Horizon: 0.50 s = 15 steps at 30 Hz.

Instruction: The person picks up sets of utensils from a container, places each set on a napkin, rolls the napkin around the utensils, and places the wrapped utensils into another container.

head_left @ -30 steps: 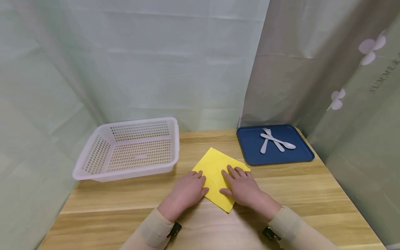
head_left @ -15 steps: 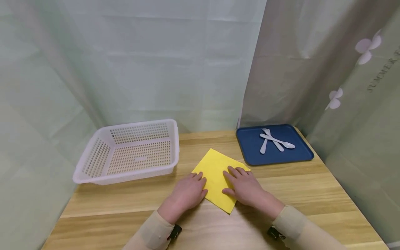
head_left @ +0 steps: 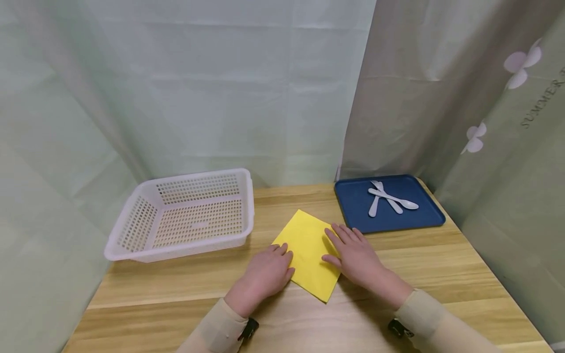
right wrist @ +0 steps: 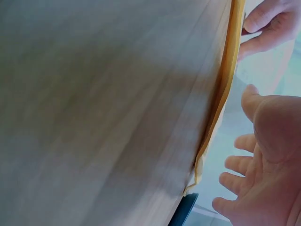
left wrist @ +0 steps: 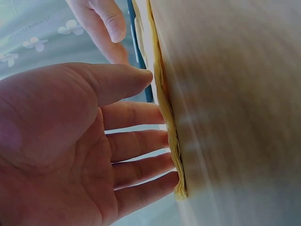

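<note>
A yellow folded cloth (head_left: 309, 250) lies flat on the wooden table, its stacked layers showing along the edge in the left wrist view. My left hand (head_left: 267, 272) rests its fingertips on the cloth's left side, fingers nearly straight; the fingers (left wrist: 136, 146) meet the layered edge. Over the cloth's right corner is my right hand (head_left: 357, 255), fingers spread and relaxed, holding nothing. In the right wrist view a gap shows between its fingers (right wrist: 235, 181) and the cloth. That hand hides the cloth's right corner in the head view.
A white perforated basket (head_left: 176, 249) stands at the back left. A blue tray (head_left: 353, 196) at the back right holds white cutlery, including a fork (head_left: 395, 206) and a spoon (head_left: 409, 205). Curtains (head_left: 247, 98) hang close behind the wooden table (head_left: 176, 279) and at its sides.
My right hand has lifted off the cloth and shifted to the right and slightly away, toward the tray. The left hand and the cloth stay about where they were.
</note>
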Each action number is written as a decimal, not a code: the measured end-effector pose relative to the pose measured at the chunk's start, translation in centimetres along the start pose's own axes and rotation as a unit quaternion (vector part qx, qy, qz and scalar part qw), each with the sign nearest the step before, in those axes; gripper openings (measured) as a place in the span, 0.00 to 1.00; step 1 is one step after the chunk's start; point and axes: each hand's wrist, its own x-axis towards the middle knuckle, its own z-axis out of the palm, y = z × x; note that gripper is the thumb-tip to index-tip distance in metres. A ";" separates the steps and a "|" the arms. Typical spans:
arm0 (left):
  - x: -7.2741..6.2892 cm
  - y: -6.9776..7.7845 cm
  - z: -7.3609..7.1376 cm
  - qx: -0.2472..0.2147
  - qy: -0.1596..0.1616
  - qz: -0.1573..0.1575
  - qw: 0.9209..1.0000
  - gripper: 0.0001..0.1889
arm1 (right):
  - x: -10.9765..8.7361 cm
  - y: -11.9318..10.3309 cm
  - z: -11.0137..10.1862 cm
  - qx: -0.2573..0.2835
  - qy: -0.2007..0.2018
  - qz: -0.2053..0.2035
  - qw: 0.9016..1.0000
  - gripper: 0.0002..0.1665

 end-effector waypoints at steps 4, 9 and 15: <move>-0.1 0.0 0.1 0.004 0.001 -0.001 1.000 0.22 | 0.0 0.6 0.1 -0.008 0.025 -0.006 1.000 0.46; -0.2 0.2 -0.3 0.006 0.001 -0.001 1.000 0.22 | -0.2 1.1 0.0 -0.013 0.051 -0.006 0.999 0.46; -0.3 0.4 -0.8 0.007 -0.005 -0.005 1.000 0.22 | -0.3 1.6 -0.1 -0.018 0.065 -0.001 0.998 0.45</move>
